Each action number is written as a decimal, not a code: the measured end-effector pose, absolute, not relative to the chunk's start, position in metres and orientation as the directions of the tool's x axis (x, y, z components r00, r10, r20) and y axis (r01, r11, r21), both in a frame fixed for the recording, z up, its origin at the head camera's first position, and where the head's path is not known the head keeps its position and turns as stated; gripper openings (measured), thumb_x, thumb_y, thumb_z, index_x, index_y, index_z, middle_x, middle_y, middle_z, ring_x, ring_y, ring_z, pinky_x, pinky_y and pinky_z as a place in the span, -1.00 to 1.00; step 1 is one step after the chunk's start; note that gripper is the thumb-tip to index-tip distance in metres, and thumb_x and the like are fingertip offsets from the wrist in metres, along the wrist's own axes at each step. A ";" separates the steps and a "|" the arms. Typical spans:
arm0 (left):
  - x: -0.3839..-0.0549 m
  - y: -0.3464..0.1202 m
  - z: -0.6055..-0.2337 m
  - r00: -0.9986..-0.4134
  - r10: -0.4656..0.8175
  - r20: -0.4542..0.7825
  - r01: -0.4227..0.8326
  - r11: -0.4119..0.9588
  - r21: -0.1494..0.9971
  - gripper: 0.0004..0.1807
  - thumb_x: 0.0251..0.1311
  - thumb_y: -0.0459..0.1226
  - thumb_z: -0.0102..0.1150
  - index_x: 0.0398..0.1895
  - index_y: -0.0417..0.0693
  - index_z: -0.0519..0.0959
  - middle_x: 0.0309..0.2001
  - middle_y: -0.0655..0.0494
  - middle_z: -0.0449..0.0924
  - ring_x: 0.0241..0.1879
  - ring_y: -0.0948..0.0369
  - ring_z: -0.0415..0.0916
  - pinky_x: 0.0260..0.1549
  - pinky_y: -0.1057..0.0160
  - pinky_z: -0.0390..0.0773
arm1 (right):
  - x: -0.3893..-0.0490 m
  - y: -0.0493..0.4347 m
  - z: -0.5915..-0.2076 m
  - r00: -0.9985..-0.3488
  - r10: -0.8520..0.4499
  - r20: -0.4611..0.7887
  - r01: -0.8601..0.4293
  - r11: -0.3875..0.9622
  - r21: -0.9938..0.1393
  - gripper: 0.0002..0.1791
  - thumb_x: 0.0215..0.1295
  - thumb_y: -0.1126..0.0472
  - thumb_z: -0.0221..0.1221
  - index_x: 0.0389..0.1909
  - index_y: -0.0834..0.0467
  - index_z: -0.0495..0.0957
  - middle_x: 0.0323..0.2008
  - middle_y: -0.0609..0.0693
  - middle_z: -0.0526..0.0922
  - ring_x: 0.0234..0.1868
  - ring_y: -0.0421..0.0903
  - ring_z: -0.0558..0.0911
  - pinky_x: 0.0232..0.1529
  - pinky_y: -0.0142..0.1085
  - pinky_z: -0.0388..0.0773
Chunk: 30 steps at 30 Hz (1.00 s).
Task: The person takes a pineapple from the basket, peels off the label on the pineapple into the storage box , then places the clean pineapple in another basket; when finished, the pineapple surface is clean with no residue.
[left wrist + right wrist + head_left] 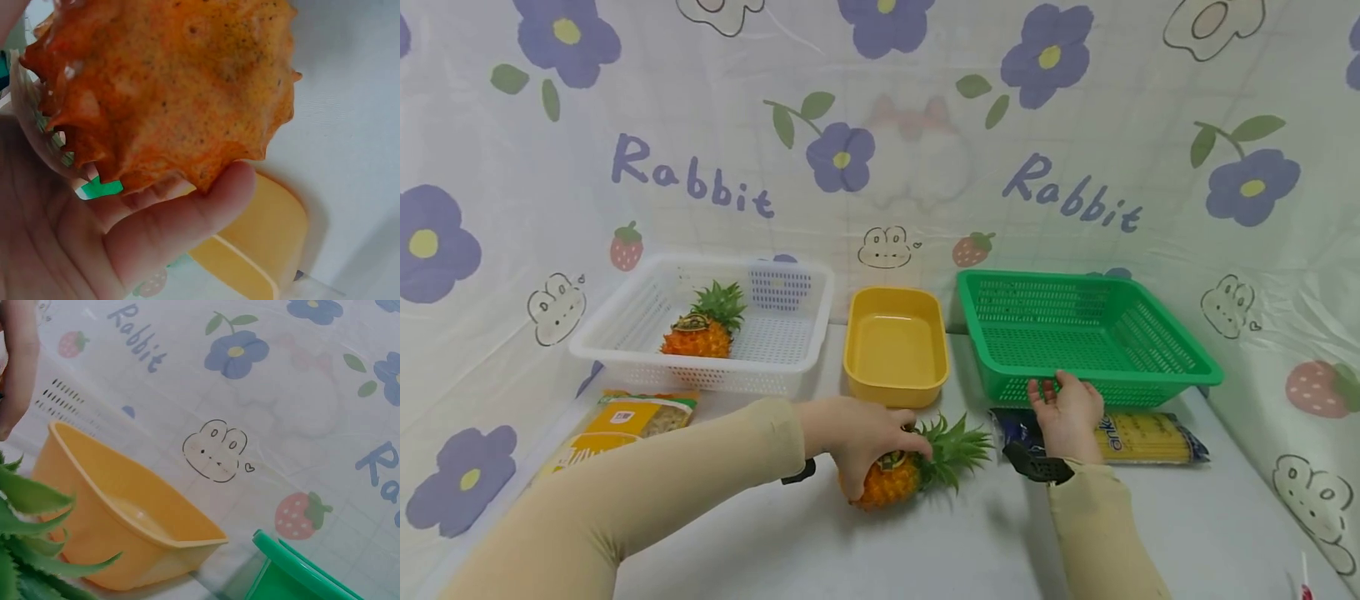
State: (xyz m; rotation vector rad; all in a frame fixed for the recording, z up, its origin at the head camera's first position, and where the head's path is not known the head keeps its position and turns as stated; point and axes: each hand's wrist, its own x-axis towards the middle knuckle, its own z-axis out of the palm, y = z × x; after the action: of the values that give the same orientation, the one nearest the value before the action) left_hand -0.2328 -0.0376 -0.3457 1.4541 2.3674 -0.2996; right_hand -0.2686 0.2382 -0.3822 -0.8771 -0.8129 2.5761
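Observation:
My left hand grips a small pineapple from above, its leafy crown pointing right. In the left wrist view the thumb presses against the spiky orange skin. My right hand is at the front of the green basket, over a packet of spaghetti. Its fingers are loosely bent with nothing seen in them; whether they touch the basket I cannot tell. A second pineapple lies inside the white basket at the left.
Between the two baskets stands a yellow tub. A yellow-and-orange food packet lies in front of the white basket, partly behind the left arm. A patterned curtain hangs behind the white table.

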 end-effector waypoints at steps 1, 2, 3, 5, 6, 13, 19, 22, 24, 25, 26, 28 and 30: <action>-0.233 -0.038 -0.347 -0.411 0.822 -0.395 0.894 0.448 0.001 0.01 -0.37 0.00 0.50 0.27 0.50 0.15 0.11 0.15 0.19 -0.16 0.27 0.35 -0.16 0.38 0.46 | -0.268 0.238 -0.382 -0.770 0.440 -0.461 -0.097 -0.796 -0.598 -0.70 0.34 0.32 -0.05 -0.25 -0.06 0.02 -0.17 -0.08 0.10 -0.27 -0.11 0.25 -0.24 -0.32 0.43; -0.233 -0.039 -0.348 -0.406 0.825 -0.392 0.897 0.442 0.001 0.01 -0.37 0.00 0.50 0.27 0.49 0.15 0.11 0.15 0.19 -0.15 0.28 0.34 -0.14 0.38 0.46 | -0.268 0.239 -0.382 -0.772 0.439 -0.460 -0.099 -0.798 -0.595 -0.71 0.34 0.32 -0.05 -0.26 -0.06 0.02 -0.17 -0.08 0.10 -0.27 -0.11 0.25 -0.24 -0.31 0.43; -0.233 -0.039 -0.349 -0.402 0.829 -0.388 0.900 0.437 0.002 0.02 -0.37 -0.01 0.50 0.27 0.49 0.15 0.11 0.15 0.20 -0.14 0.28 0.33 -0.13 0.39 0.46 | -0.268 0.239 -0.382 -0.773 0.438 -0.459 -0.099 -0.797 -0.596 -0.71 0.34 0.32 -0.05 -0.27 -0.05 0.02 -0.17 -0.08 0.10 -0.28 -0.11 0.25 -0.24 -0.31 0.43; -0.233 -0.040 -0.349 -0.398 0.834 -0.383 0.902 0.433 0.005 0.01 -0.36 -0.01 0.50 0.28 0.47 0.15 0.10 0.15 0.20 -0.13 0.28 0.33 -0.11 0.40 0.44 | -0.266 0.239 -0.382 -0.767 0.435 -0.472 -0.086 -0.798 -0.596 -0.74 0.34 0.30 -0.04 -0.19 -0.07 0.09 -0.16 -0.09 0.13 -0.26 -0.12 0.27 -0.23 -0.33 0.44; -0.233 -0.040 -0.349 -0.397 0.835 -0.382 0.902 0.432 0.009 0.01 -0.36 -0.02 0.49 0.28 0.46 0.15 0.10 0.15 0.20 -0.13 0.28 0.33 -0.11 0.39 0.44 | -0.264 0.238 -0.381 -0.760 0.430 -0.487 -0.071 -0.801 -0.595 -0.74 0.34 0.28 -0.03 -0.12 -0.09 0.13 -0.14 -0.10 0.14 -0.25 -0.14 0.28 -0.23 -0.34 0.45; -0.233 -0.043 -0.350 -0.392 0.845 -0.365 0.906 0.424 0.010 0.02 -0.36 -0.02 0.50 0.28 0.45 0.15 0.11 0.16 0.20 -0.08 0.26 0.32 -0.04 0.38 0.42 | -0.238 0.211 -0.368 -0.822 0.330 -0.464 0.035 -0.784 -0.619 -0.72 0.38 0.15 -0.06 0.00 -0.10 0.10 -0.12 -0.16 0.09 -0.30 -0.22 0.22 -0.32 -0.40 0.30; -0.232 -0.043 -0.351 -0.387 0.852 -0.354 0.914 0.406 -0.021 0.02 -0.36 -0.01 0.50 0.29 0.45 0.15 0.12 0.15 0.20 -0.09 0.23 0.33 -0.02 0.34 0.42 | -0.220 0.187 -0.364 -0.973 0.224 0.049 -0.078 -0.122 -0.989 -0.81 0.32 0.30 0.03 -0.15 0.11 0.22 -0.21 -0.07 0.31 -0.31 -0.21 0.43 -0.28 -0.38 0.47; -0.231 -0.044 -0.351 -0.383 0.856 -0.348 0.918 0.395 -0.038 0.01 -0.34 -0.01 0.49 0.29 0.46 0.15 0.14 0.14 0.20 -0.07 0.23 0.33 0.00 0.32 0.43 | -0.214 0.182 -0.368 -0.967 -0.022 0.256 -0.253 0.247 -0.935 -0.61 0.21 0.33 0.17 0.02 0.21 0.28 -0.09 0.04 0.42 -0.13 -0.12 0.47 -0.11 -0.22 0.51; -0.230 -0.045 -0.351 -0.380 0.860 -0.342 0.921 0.388 -0.047 0.00 -0.33 0.00 0.49 0.29 0.47 0.15 0.17 0.14 0.20 -0.03 0.21 0.33 0.02 0.31 0.42 | -0.211 0.181 -0.373 -0.930 -0.209 0.302 -0.363 0.394 -0.845 -0.43 0.14 0.27 0.26 0.13 0.24 0.25 0.04 0.11 0.40 0.02 -0.02 0.43 0.03 -0.09 0.45; -0.229 -0.046 -0.352 -0.377 0.862 -0.338 0.923 0.382 -0.055 -0.01 -0.33 0.00 0.48 0.29 0.47 0.16 0.18 0.13 0.19 -0.01 0.21 0.33 0.03 0.30 0.42 | -0.209 0.181 -0.375 -0.911 -0.285 0.298 -0.402 0.448 -0.799 -0.34 0.10 0.22 0.30 0.19 0.23 0.23 0.10 0.12 0.38 0.08 0.04 0.40 0.07 -0.01 0.41; -0.229 -0.046 -0.351 -0.374 0.865 -0.335 0.925 0.374 -0.065 -0.01 -0.32 0.01 0.48 0.29 0.47 0.16 0.19 0.13 0.19 0.01 0.20 0.34 0.04 0.30 0.42 | -0.208 0.180 -0.377 -0.893 -0.350 0.284 -0.433 0.493 -0.755 -0.26 0.06 0.17 0.34 0.23 0.21 0.20 0.16 0.14 0.35 0.14 0.08 0.37 0.10 0.06 0.37; -0.228 -0.047 -0.352 -0.366 0.872 -0.326 0.929 0.359 -0.084 -0.02 -0.32 0.01 0.47 0.29 0.48 0.16 0.21 0.11 0.18 0.03 0.18 0.34 0.04 0.29 0.42 | -0.206 0.179 -0.382 -0.866 -0.439 0.239 -0.473 0.564 -0.677 -0.11 -0.05 0.09 0.40 0.30 0.16 0.16 0.24 0.11 0.30 0.24 0.10 0.31 0.16 0.11 0.31; -0.228 -0.048 -0.351 -0.357 0.880 -0.315 0.934 0.343 -0.100 -0.02 -0.32 0.01 0.47 0.28 0.48 0.17 0.22 0.11 0.18 0.02 0.16 0.35 0.03 0.28 0.44 | -0.205 0.178 -0.386 -0.846 -0.496 0.197 -0.503 0.617 -0.606 -0.03 -0.13 0.04 0.44 0.32 0.12 0.16 0.28 0.07 0.27 0.28 0.11 0.28 0.18 0.13 0.29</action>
State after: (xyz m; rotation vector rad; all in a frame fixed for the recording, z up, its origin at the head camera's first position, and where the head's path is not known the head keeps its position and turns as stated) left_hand -0.2280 -0.0483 -0.3515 1.6454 2.3992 -0.3895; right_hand -0.2052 0.1781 -0.3864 0.8702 -2.8160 1.0597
